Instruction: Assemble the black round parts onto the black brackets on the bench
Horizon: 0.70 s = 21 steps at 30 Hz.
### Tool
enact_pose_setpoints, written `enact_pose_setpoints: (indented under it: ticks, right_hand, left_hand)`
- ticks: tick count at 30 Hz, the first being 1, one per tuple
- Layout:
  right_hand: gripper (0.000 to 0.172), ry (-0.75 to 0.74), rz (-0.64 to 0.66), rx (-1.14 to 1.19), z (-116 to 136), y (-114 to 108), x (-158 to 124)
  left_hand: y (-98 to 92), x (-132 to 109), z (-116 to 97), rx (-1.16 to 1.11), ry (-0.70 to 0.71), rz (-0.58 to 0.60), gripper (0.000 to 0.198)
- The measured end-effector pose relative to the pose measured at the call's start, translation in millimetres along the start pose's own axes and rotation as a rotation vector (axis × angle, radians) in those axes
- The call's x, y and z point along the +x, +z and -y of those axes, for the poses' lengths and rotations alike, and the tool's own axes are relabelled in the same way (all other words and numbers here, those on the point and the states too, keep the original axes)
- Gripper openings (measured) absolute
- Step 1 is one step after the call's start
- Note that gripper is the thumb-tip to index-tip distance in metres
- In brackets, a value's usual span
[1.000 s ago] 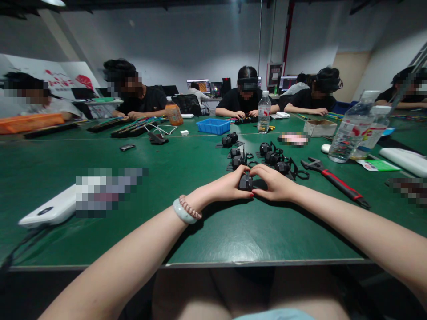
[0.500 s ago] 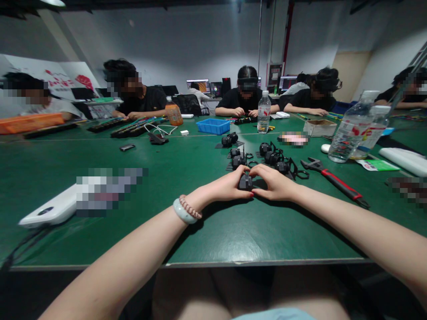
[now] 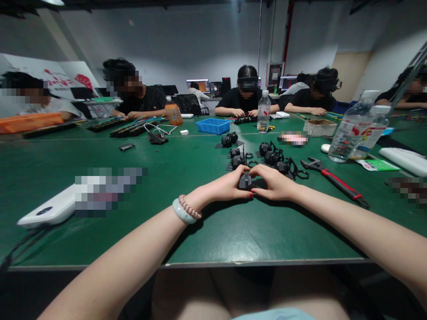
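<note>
A small black plastic part (image 3: 245,181) is held low over the green table (image 3: 187,240), between my two hands. My left hand (image 3: 230,184) closes round its left side, with fingers over the top and the thumb below. From the right, my right hand (image 3: 275,183) curls in, its fingertips and thumb meeting the left ones at the part. My fingers hide some of its outline. Just beyond my hands sit several similar black fittings, one of them a black fitting (image 3: 283,166) by my right knuckles and another a black fitting (image 3: 237,161) behind my left fingers.
Right of my hands lies an adjustable wrench (image 3: 340,182) with red-black handles. Farther right are a tilted plastic bottle (image 3: 350,129) and a white device (image 3: 405,161). A white power bank (image 3: 50,211) with a cord lies left. A blue tray (image 3: 213,126) stands ahead; several people work across the table.
</note>
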State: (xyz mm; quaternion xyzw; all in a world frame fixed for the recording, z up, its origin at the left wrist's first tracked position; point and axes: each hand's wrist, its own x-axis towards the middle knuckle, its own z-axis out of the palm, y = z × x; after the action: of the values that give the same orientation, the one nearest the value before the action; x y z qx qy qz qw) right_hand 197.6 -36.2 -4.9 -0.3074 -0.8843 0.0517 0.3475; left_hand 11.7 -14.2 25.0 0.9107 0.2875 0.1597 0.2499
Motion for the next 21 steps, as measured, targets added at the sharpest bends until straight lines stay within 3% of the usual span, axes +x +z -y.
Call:
enact_pose_setpoints:
  ticks: [21]
  right_hand:
    - [0.032,0.076,0.029,-0.011,0.5,0.4,0.4]
  left_hand:
    - [0.3,0.3,2.8,0.000,-0.004,0.003,0.057]
